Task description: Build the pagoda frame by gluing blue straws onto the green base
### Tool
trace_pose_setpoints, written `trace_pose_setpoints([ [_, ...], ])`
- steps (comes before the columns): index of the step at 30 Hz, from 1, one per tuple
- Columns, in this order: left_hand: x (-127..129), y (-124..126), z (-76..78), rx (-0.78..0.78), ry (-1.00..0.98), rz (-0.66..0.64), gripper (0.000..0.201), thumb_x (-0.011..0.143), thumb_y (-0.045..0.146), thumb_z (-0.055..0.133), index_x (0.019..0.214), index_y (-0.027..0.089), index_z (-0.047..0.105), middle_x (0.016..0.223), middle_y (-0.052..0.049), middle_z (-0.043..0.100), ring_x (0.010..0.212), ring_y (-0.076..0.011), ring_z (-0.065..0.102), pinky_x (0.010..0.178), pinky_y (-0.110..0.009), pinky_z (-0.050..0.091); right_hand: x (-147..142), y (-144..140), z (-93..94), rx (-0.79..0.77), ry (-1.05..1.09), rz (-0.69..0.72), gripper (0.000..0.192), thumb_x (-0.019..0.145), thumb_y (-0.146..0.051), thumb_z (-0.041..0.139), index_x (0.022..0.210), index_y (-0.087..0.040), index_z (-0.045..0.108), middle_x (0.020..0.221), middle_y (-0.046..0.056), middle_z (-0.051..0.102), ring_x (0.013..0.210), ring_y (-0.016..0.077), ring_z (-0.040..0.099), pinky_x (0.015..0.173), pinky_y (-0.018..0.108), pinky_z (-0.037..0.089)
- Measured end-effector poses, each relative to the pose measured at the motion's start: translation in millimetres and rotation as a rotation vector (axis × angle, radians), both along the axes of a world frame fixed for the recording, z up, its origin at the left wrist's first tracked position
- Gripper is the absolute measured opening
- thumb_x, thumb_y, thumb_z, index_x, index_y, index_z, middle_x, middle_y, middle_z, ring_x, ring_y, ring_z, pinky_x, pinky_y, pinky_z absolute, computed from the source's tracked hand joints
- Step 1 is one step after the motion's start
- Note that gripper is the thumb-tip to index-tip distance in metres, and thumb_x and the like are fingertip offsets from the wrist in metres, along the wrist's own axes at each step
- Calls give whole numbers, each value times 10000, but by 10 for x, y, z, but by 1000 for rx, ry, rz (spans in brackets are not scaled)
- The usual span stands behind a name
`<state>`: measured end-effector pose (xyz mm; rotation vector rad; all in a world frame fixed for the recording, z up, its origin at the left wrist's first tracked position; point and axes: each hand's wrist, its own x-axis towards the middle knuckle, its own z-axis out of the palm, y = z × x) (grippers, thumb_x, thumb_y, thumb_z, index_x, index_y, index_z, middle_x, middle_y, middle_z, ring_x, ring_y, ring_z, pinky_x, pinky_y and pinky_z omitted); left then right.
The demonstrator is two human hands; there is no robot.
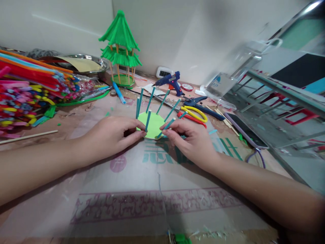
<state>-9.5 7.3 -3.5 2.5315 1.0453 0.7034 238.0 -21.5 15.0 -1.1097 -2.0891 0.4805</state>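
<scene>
Plastic sheet (114, 181) underneath, sticks (150, 100) ringing a disc (155, 124).
Right hand (194, 139) pinches one, slanting up-right; left hand (114, 134) nearly closed at disc's left edge, hold unclear.

The light-green disc (154, 122) looks smooth and matt, its teal sticks (148, 120) matt too. Fuzzy fibre covers the pagoda model's roofs (120, 32); its posts (118, 73) are bare wood. The pipe cleaners (27, 73) look plush. Translucent, creased plastic sheeting (127, 181), a glossy metal tray (104, 65), a smooth plastic glue gun (166, 80) and a glassy phone screen (245, 130) show.
</scene>
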Motion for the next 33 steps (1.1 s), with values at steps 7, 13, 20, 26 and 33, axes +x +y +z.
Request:
trace_pose_setpoints([
  [7,-4,-23,22,-47,-40,25,342,978,482,527,1113,229,713,819,-5,733,680,-156,616,627,-273,406,69,-107,29,123,197,-24,164,966,-397,628,950,-255,548,630,-49,544,516,114,506,509,281,406],
  [13,-7,-19,62,26,-4,82,287,974,413,509,995,214,714,798,-15,703,716,-168,609,639,-284,398,239,27,20,207,228,-144,229,978,-507,571,978,-279,543,741,13,553,603,154,515,530,319,428],
  [20,-33,71,61,38,-49,135,291,975,416,510,938,190,689,902,-38,723,798,-186,625,729,-303,444,168,185,-58,156,-43,-82,80,900,-284,685,899,-205,685,774,5,689,664,133,597,611,273,468],
  [26,-13,92,73,12,-55,133,304,965,439,517,902,190,680,899,-40,719,789,-189,619,724,-304,443,126,219,-71,116,-38,-80,89,896,-265,693,843,-202,729,831,14,760,713,144,662,647,278,486],
  [33,-19,103,59,7,-78,141,264,942,421,524,912,201,667,870,-30,694,766,-181,602,691,-296,441,128,208,-76,88,-54,-92,99,877,-281,700,811,-212,728,771,-4,736,669,136,630,622,271,460],
])
